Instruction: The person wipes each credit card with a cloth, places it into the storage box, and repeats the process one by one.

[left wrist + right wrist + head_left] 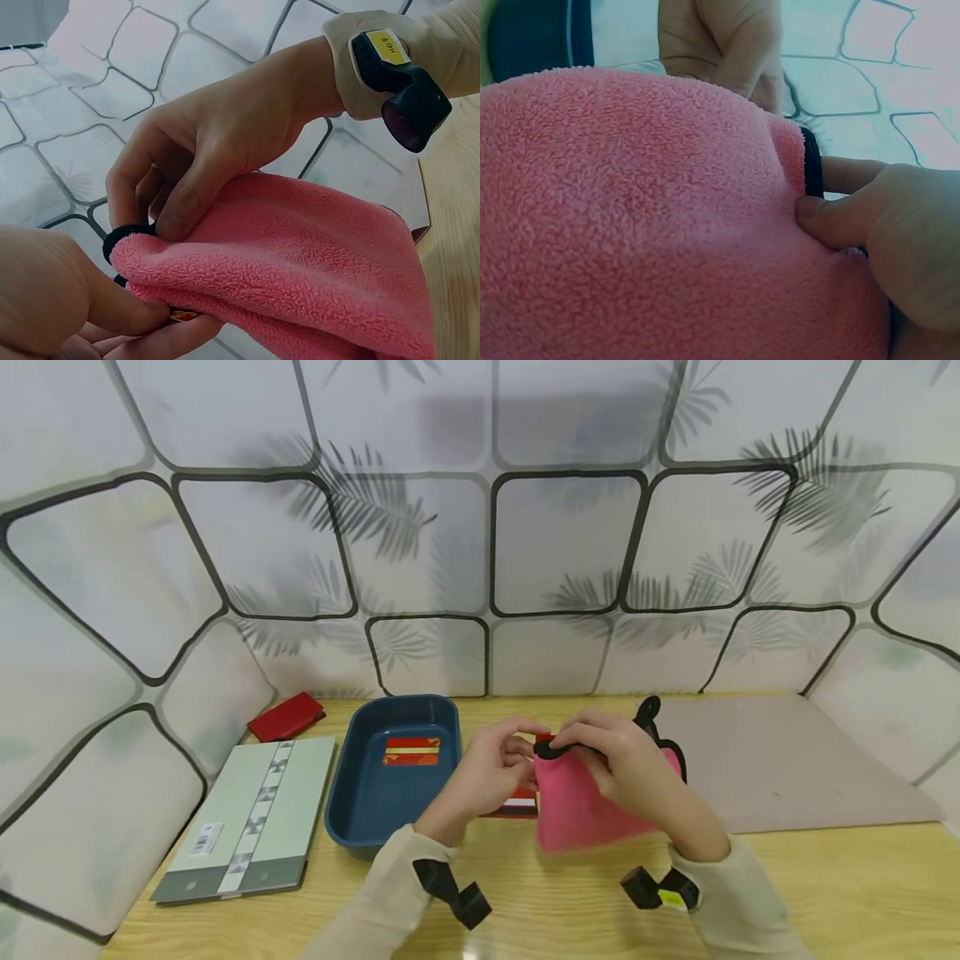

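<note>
A soft pink fleece cloth (577,802) with black edging and a black loop (647,712) hangs above the table. It may be a pouch; I cannot tell. My right hand (637,768) pinches its black-trimmed top edge between thumb and fingers, also seen in the right wrist view. At its left corner my left hand (487,768) pinches a red and gold card (184,315) against the cloth's folded layers; most of this card is hidden. Behind the left hand, partly covered, a red card with a white stripe (520,804) lies on the table.
A blue tray (386,810) to the left holds a red and gold card (412,751). Further left lie a pale green notebook (240,810) and a red wallet-like case (287,717). A beige mat (795,768) covers the right side of the wooden table (555,902). Patterned curtain walls enclose it.
</note>
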Tool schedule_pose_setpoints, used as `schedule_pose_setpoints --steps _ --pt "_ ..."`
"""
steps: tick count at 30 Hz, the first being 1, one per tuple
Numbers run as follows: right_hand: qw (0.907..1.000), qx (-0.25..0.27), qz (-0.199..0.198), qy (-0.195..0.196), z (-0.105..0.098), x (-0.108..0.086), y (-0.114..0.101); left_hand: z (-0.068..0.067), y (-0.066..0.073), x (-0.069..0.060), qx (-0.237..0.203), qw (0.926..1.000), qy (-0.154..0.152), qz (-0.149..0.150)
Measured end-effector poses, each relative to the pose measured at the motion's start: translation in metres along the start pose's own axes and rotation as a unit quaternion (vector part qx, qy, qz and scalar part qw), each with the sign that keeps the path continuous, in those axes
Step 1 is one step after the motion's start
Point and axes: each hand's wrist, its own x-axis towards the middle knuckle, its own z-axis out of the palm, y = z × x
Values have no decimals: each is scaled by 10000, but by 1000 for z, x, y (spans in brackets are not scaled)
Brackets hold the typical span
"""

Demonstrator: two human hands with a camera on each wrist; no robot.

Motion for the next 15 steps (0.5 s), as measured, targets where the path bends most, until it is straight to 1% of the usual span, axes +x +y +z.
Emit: schedule_pose_setpoints --steps 2,6,10,15 --pt "10000 -18 30 -54 1 -2 1 1 -1 2 84 9999 -61 12" --pt "9999 -82 118 -93 1 -3 3 2 0 1 36 9999 -110 -91" --pt "9996 -77 209 -195 -3 -3 5 2 1 0 -118 9998 -148 -97" --pt "9976 -176 569 -364 -12 -5 8 3 1 1 -249 9994 -70 -218"
